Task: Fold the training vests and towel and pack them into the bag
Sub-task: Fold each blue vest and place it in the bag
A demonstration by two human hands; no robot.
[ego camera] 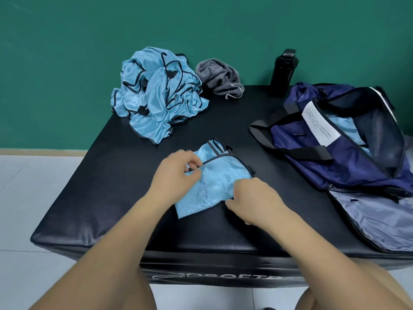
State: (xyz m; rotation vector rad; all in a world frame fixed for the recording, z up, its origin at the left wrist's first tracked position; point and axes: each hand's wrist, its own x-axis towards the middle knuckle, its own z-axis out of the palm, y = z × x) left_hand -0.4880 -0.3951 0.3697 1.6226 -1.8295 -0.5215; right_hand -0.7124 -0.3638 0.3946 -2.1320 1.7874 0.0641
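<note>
Fabric of the training vest (214, 184) looks thin, limp, slippery. Your left hand (176, 175) pinches its trimmed edge; right hand (252, 198) curls round the near corner. Grip bound hems.

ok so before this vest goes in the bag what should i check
1. Grip on the vest: the left hand pinches its trimmed edge and the right hand holds the near corner: ok.
2. Fold finished: it is compact, but the far layers look uneven: cannot tell.
3. Mouth of the bag: unzipped and gaping wide: ok.
4. Room inside: a blue cloth lies in it, with dark space beside it: ok.
5. Everything else folded: the pile of vests and the towel lie crumpled: not ok.
</note>
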